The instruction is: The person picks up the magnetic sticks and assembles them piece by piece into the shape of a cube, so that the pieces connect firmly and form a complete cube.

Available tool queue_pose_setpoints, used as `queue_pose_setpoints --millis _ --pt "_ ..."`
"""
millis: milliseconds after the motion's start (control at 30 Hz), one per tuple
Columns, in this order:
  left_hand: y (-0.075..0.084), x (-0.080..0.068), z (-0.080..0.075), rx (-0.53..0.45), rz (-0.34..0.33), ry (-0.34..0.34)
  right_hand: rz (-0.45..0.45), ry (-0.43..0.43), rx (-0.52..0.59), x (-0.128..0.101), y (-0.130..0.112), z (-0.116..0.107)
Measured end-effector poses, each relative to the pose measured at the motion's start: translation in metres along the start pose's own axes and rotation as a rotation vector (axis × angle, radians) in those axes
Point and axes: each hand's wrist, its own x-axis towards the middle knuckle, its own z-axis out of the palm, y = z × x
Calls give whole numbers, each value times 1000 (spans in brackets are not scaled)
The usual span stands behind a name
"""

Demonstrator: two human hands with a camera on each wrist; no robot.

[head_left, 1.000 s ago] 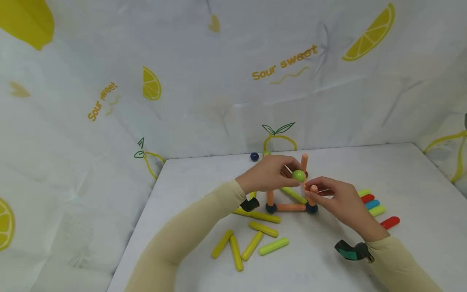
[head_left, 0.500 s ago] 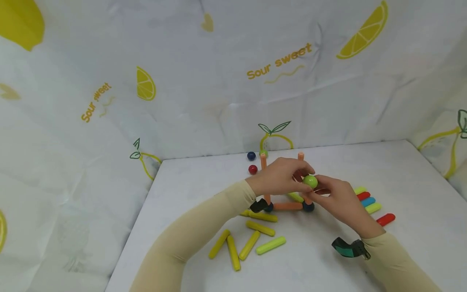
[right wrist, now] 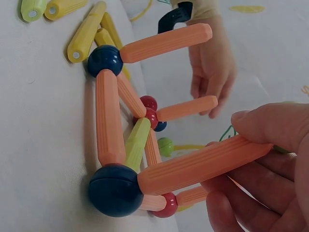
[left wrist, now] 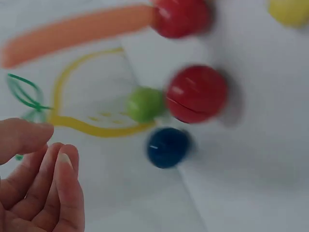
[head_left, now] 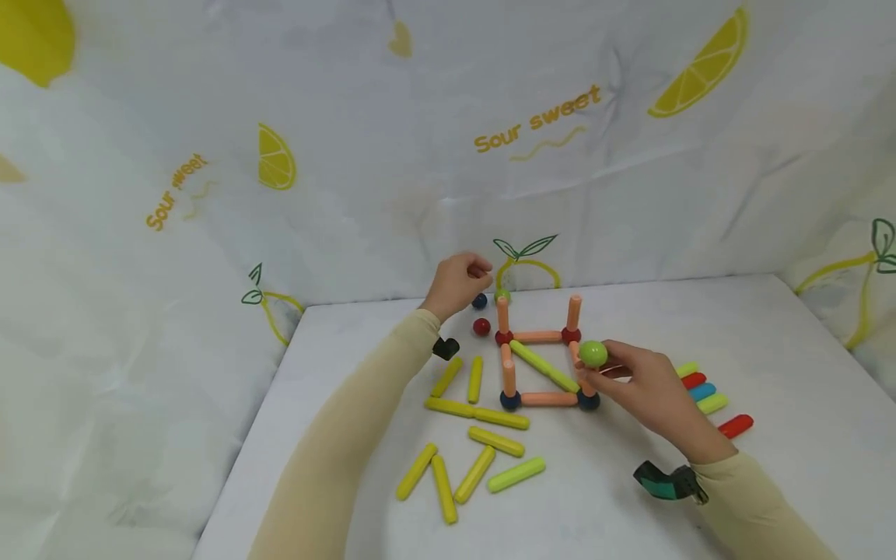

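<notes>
A square frame of orange magnetic sticks joined by red and dark blue balls sits on the table, with four-cornered upright posts and a lime stick lying diagonally inside. My right hand pinches the front right orange stick, which stands on a dark blue ball. On top of this stick, in the head view, rests a green ball. My left hand, fingers loosely curled around nothing, hovers at the back near a loose blue ball, red ball and green ball.
Several yellow sticks and a lime stick are scattered left and in front of the frame. Right of my right hand lie red, blue and lime sticks. A white lemon-print sheet hangs behind the table.
My left hand brought the green ball to the front right stick, let go of it there, and moved back left toward the loose balls. My right hand stays at the stick.
</notes>
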Motion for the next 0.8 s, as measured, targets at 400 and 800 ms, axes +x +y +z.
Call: queue_pose_setpoints --millis 400,800 --pt "-32 30 35 277 -59 -178 -48 7 26 4 -7 8" --pt "-19 7 25 92 26 -108 -16 -19 7 -1 -1 1"
